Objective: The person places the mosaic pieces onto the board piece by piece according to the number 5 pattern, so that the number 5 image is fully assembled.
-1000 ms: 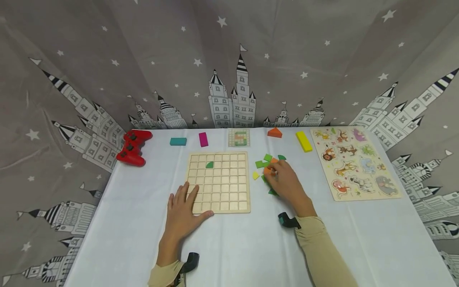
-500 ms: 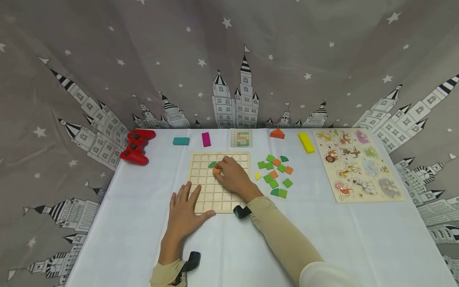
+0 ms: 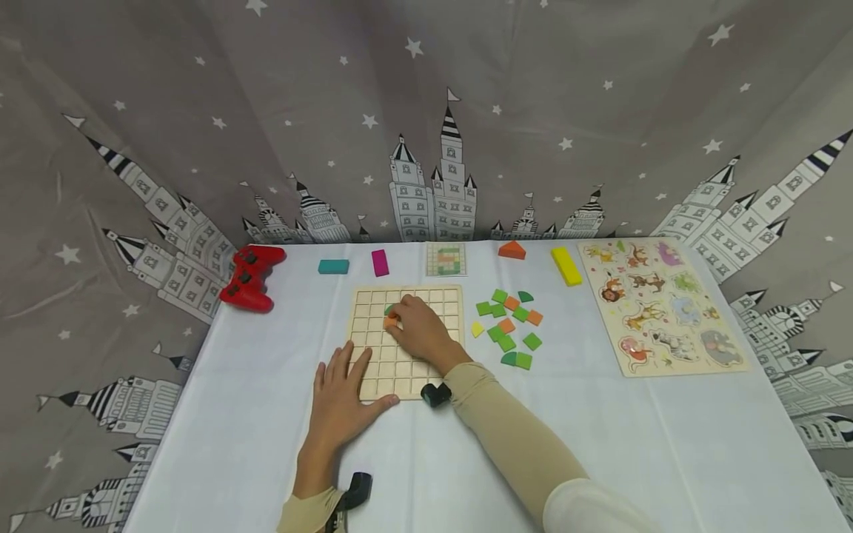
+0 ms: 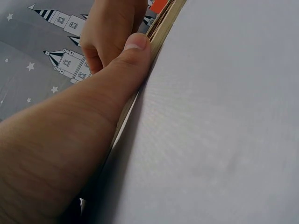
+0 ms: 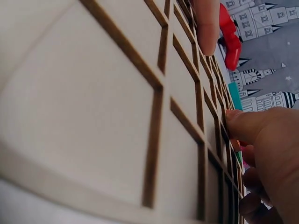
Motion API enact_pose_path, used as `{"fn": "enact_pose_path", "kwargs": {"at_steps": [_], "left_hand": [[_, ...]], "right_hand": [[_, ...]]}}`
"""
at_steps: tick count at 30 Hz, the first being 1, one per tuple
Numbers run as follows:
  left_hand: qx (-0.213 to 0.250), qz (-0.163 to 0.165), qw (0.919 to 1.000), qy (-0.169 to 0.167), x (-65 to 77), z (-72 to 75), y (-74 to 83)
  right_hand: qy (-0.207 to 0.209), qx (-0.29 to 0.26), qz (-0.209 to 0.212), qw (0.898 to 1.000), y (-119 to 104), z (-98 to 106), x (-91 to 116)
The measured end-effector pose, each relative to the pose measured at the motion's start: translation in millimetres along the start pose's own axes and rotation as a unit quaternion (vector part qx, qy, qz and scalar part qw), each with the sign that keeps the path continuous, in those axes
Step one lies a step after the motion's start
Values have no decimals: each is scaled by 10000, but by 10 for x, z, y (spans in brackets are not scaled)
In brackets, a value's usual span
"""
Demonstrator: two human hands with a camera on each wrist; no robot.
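Observation:
A wooden grid board (image 3: 373, 296) lies on the white table in the head view. My right hand (image 3: 423, 331) pinches an orange square tile (image 3: 389, 323) between thumb and fingertips, right at the cells in the board's upper left part. Just behind that tile, a green quarter-circle tile (image 3: 389, 311) sits in a cell, partly hidden by the fingers. My left hand (image 3: 343, 400) rests with spread fingers on the board's lower left corner. In the left wrist view its thumb (image 4: 135, 46) lies along the board's edge.
Several loose green and orange tiles (image 3: 506, 343) and a yellow one (image 3: 477, 329) lie right of the board. Behind it stand a pattern card (image 3: 446, 259) and coloured blocks (image 3: 333, 266). A red game controller (image 3: 252, 277) is at left, an animal puzzle (image 3: 660, 307) at right.
My right hand has moved left from the loose tiles to the board, bringing an orange square tile beside the green quarter-circle. The left hand has stayed on the board's corner.

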State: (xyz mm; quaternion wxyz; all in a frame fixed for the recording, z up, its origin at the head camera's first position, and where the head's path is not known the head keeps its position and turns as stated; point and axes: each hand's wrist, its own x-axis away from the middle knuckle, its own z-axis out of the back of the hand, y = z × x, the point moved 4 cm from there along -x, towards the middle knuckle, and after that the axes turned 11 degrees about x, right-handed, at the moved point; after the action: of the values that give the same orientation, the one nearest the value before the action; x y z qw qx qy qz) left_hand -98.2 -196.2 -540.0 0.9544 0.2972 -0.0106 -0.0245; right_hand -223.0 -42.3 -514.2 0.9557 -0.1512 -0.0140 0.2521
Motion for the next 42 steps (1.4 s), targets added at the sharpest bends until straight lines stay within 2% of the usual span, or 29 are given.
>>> {"fn": "enact_pose_path", "kwargs": {"at_steps": [14,21,32,36,42], "left_hand": [[-27,-41,10000,60,9,63,-20],[2,-55,10000,56,10,69,-28],[-37,-65,9999,77,-3,55,-40],[-46,-57,9999,108,-14,29,-40],[45,-62,10000,47,-7,12,-7]], "right_hand": [[70,-499,-47,9987,-20,-17,-42],[146,-420,-177,9989,1,-38,-38],[90,-292,-237,9993,32,55,21],[187,-526,-324,9979,181,132,123],[659,-1045,-1020,9871,719,373,539]]}}
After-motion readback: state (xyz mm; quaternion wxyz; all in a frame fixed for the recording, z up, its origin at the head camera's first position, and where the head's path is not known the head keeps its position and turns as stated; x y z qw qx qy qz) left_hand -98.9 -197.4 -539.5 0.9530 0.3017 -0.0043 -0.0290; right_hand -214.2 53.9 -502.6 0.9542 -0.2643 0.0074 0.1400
